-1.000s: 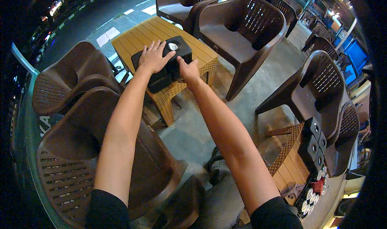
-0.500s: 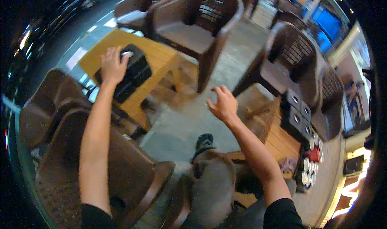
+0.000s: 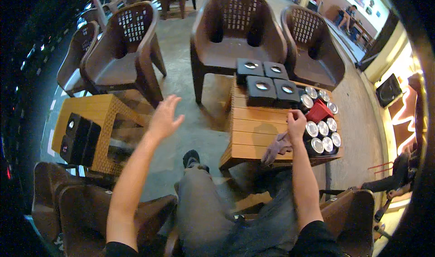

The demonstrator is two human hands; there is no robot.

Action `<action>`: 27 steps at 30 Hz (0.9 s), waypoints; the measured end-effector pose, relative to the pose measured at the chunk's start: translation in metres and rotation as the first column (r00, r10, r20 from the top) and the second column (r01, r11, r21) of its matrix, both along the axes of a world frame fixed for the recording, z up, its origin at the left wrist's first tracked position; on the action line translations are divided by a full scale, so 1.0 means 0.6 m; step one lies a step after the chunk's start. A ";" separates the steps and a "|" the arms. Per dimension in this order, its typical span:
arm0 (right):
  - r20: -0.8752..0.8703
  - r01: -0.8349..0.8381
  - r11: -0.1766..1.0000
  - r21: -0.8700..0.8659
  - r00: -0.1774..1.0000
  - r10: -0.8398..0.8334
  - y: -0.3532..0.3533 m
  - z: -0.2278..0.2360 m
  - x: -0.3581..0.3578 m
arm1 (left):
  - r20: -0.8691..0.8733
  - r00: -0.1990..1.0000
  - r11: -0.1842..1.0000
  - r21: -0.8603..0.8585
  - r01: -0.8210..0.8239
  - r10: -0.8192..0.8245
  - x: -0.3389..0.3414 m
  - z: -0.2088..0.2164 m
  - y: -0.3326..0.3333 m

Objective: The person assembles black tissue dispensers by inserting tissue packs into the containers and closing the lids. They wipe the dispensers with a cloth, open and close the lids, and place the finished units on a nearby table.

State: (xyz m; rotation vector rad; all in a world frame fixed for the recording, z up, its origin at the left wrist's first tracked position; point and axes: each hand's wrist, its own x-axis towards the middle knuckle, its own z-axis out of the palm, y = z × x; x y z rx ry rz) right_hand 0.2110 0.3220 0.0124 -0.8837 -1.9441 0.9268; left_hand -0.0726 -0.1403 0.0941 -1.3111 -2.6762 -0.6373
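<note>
My left hand (image 3: 165,117) hovers over the gap between two low tables, fingers and thumb apart, with nothing in it. Over the right-hand wooden table (image 3: 256,137) is my right hand (image 3: 297,126), its fingers curled in; whatever they may hold is hidden. It is nearest to dark cylinders with silver round tops (image 3: 327,144) and a red boxy item (image 3: 319,112). A crumpled mauve cloth (image 3: 277,148) lies beside my right wrist. Several black cube boxes (image 3: 261,93) with round top openings showing white stand grouped at this table's far side.
Black boxes (image 3: 81,137) stand on the left table (image 3: 88,105). Brown plastic armchairs (image 3: 238,46) surround both tables, some close beside me. A speaker (image 3: 389,90) is at the right, near a seated person's legs (image 3: 394,173). Another person (image 3: 348,19) sits far off.
My view has turned right. My left hand has come off the black boxes on the left table. My right hand has moved from the gap to over the right table, fingers more curled.
</note>
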 end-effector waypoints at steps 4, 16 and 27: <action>0.241 0.031 0.981 -0.190 0.970 0.016 -0.001 -0.045 0.003 | 0.069 0.978 0.978 0.079 0.193 -0.198 0.087 -0.031 0.230; 0.133 -0.288 0.843 -0.455 0.914 0.384 0.004 -0.007 -0.035 | 0.293 0.956 0.988 0.154 -0.024 -0.022 0.158 -0.085 0.486; 0.058 -0.656 0.742 0.139 0.754 0.655 -0.055 0.041 -0.055 | 0.404 0.909 0.995 0.049 0.084 -0.097 0.194 -0.047 0.376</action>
